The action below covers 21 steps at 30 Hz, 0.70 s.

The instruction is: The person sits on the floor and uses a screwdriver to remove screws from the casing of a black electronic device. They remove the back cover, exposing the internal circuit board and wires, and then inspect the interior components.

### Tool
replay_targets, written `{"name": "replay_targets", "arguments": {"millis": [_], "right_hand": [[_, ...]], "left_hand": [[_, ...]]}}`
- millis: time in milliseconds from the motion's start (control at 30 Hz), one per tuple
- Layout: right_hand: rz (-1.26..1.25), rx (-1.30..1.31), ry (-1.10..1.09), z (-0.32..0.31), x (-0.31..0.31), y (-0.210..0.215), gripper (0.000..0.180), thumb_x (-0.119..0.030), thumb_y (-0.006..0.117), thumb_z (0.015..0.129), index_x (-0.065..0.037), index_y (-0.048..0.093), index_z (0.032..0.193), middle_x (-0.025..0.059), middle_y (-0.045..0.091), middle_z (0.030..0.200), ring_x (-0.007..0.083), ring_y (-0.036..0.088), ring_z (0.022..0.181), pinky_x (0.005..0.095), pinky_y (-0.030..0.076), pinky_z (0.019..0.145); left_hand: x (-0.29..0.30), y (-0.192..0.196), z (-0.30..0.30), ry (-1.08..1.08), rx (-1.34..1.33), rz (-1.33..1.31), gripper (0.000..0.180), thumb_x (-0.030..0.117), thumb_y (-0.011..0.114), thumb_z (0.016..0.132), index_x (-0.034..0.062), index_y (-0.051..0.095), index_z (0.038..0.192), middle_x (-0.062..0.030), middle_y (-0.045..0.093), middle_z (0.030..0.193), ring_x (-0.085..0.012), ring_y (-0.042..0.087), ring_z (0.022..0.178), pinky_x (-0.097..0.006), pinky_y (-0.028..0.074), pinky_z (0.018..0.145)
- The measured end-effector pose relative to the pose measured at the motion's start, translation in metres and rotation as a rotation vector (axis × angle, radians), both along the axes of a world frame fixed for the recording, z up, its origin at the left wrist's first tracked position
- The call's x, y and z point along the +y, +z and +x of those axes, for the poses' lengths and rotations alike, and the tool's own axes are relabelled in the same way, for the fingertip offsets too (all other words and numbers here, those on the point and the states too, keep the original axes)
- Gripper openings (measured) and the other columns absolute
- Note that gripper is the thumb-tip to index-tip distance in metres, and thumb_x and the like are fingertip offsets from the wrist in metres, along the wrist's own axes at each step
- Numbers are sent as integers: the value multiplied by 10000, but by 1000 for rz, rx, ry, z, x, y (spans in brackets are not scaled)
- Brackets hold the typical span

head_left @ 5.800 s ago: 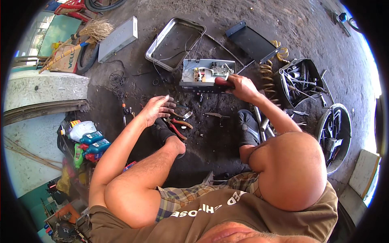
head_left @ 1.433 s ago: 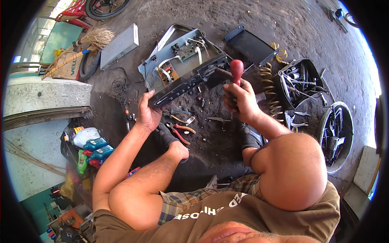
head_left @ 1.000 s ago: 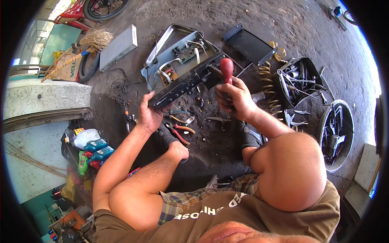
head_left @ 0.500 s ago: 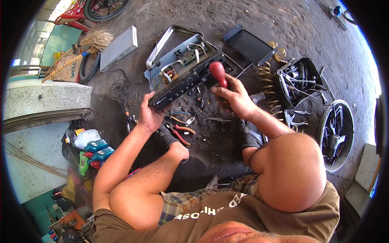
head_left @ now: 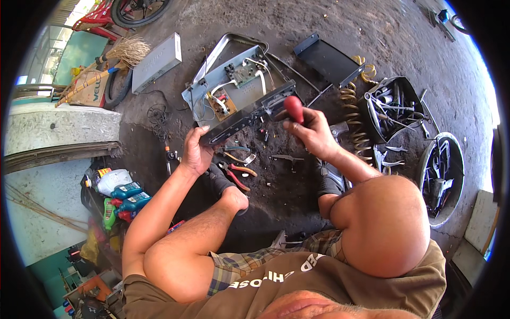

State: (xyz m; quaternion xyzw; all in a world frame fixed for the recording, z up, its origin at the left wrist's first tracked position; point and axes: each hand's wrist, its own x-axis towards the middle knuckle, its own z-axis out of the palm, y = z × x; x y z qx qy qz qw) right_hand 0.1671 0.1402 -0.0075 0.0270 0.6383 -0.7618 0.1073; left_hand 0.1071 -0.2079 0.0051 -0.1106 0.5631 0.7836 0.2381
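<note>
An opened metal electronics box lies on the dirt ground before me, its black front panel facing me. Inside it are a green circuit board, a brown board and white ribbon cables. My left hand grips the panel's left end, thumb on top. Near the panel's right end, my right hand is closed on a tool with a red bulb-shaped handle. The tool's working end is blurred and cannot be made out. Pliers with red handles lie below the box.
A black metal cover lies beyond the box to the right. Coiled hose, a tool-filled container and a round tub stand at the right. Left are a silver case, tangled wire and several bottles.
The box has tipped back toward the ground, showing more of its inside. My right hand has shifted slightly right and down with the red-handled tool. My left hand keeps hold of the panel.
</note>
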Motion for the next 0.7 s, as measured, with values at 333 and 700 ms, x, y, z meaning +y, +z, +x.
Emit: {"name": "replay_targets", "arguments": {"millis": [333,700], "right_hand": [[198,-89,-395,-22,30,-56,271,-202,745,1013,-16,768,1208,-55,661,867,24,491,705,242,411,631],[-201,-358,-126,-14,30,-58,337,-282,752,1035,-47,735,1275,-45,670,857,46,563,656,240,436,580]], "left_hand": [[-5,6,8,-41,107,-32,558,124,671,901,31,545,1437,-82,674,1307,-226,674,1193,-433,544,1081],[-6,19,5,-135,152,-1,617,54,674,849,25,545,1451,-67,663,1306,-195,651,1214,-390,513,1110]]}}
